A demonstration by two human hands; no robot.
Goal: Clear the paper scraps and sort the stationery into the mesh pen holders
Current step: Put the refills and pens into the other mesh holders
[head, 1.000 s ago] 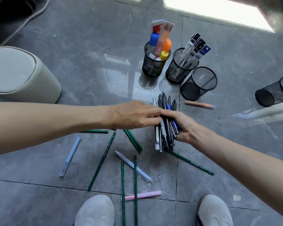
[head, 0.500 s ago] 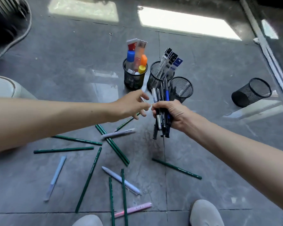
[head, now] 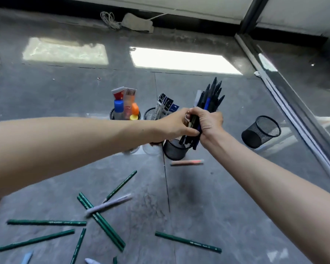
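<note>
The right hand (head: 211,123) clenches the pen bundle (head: 210,98), tips up, lower ends dipping into a mesh holder (head: 174,151); the left hand (head: 174,125) pinches it too.

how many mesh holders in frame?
4. Glue holder at left, refill holder beside it, front holder under the held pens, far-right holder standing apart. The forearms cover parts of three, so more could be hidden.
</note>
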